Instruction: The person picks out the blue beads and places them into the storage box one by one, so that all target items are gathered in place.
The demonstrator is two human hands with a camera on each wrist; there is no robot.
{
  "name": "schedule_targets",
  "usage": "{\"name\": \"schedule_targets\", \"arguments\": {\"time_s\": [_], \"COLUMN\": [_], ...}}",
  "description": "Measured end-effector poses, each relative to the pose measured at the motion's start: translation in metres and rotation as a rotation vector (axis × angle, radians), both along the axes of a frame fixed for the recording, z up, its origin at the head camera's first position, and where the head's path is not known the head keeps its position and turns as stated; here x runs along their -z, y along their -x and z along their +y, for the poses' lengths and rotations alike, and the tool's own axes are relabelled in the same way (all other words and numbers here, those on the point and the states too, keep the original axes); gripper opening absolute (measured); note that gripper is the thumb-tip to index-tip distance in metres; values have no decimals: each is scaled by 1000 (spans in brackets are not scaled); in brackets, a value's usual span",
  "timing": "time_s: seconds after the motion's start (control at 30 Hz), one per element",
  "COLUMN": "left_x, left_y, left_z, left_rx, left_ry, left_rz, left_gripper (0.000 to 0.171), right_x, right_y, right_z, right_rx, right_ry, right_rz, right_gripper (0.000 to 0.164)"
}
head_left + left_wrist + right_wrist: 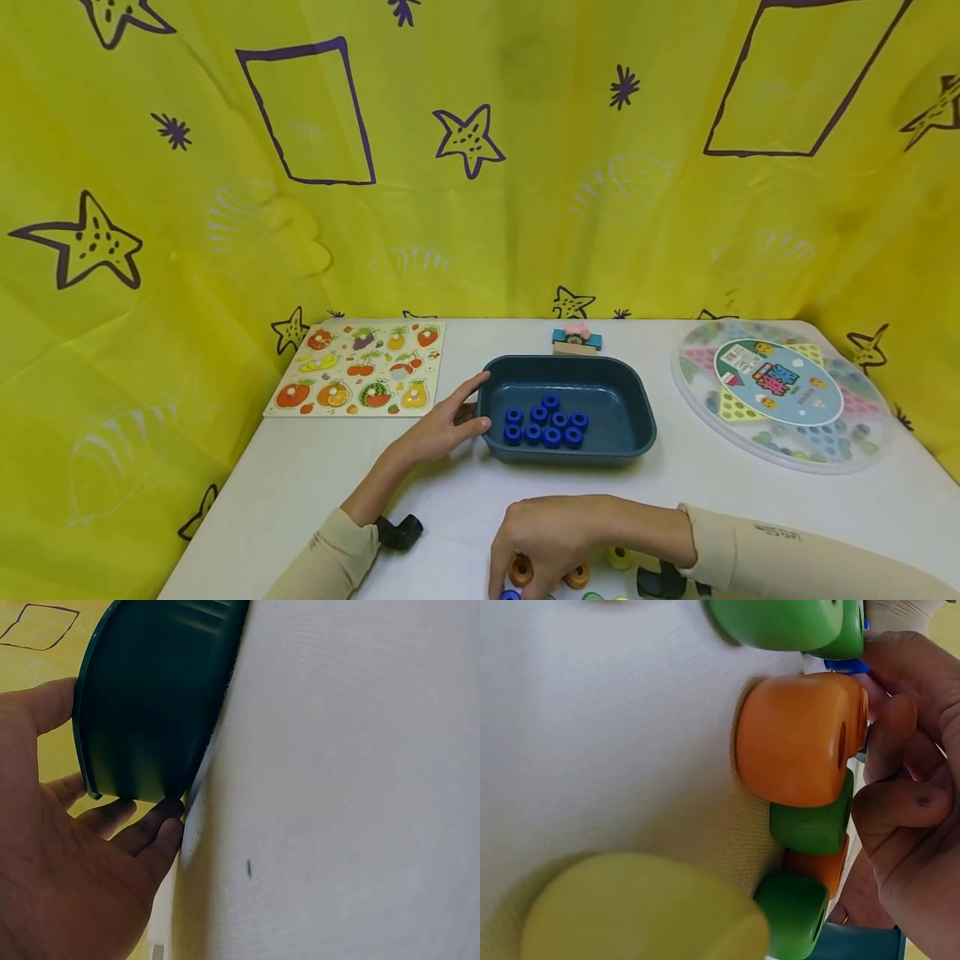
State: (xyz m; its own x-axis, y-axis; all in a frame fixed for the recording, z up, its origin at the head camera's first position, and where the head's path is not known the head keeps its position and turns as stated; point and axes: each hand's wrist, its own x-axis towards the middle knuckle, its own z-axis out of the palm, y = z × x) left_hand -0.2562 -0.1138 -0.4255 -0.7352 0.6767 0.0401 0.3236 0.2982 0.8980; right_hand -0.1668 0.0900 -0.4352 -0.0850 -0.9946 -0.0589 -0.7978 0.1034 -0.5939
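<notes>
A dark teal plastic tray (637, 417) holds several blue wooden beads (552, 437), each with a hole. My left hand (442, 425) rests at the tray's left end with fingers spread, thumb and fingertips touching its rim and outer wall. In the left wrist view, the fingers (154, 832) lie against the outside of the tray (150, 705). Near the front edge, my right hand (547, 537) reaches down and pinches a blue bead (511, 595), partly cut off by the frame. Orange beads (795, 742), green beads (810, 817) and a yellow bead (637, 915) lie around it.
A fruit picture puzzle board (360, 371) lies at the back left. Behind the tray sits a small blue and pink toy (577, 337). A round clear-lidded game box (780, 392) lies at the right. A yellow patterned curtain (480, 233) hangs behind the white table (225, 517).
</notes>
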Motion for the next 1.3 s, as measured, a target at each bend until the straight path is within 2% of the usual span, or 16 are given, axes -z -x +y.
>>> {"name": "schedule_targets", "arguments": {"time_s": [0.13, 0.27, 0.43, 0.57, 0.73, 0.9, 1.03, 1.3], "left_x": [0, -1, -1, 0, 1, 3, 4, 2], "left_y": [0, 1, 2, 3, 2, 3, 3, 2], "left_z": [0, 0, 0, 1, 1, 0, 0, 2], "left_rx": [8, 19, 17, 13, 8, -3, 0, 13], "left_ry": [0, -12, -9, -7, -12, -10, -9, -21], "left_rz": [0, 0, -8, -14, -15, -16, -21, -16], "left_gripper": [69, 68, 68, 69, 69, 69, 69, 69], "right_x": [-8, -28, -54, -62, -56, -40, -28, -20], "right_y": [2, 13, 39, 68, 105, 130, 139, 149], "right_z": [4, 15, 42, 72, 108, 129, 135, 132], "right_rx": [45, 109, 227, 375, 552, 656, 684, 643], "right_ry": [-3, 41, 162, 235, 222, 159, 100, 42], "right_rz": [-53, -84, -70, -45, -83, -87, -61, -3], "right_gripper": [21, 24, 26, 25, 26, 25, 23, 23]}}
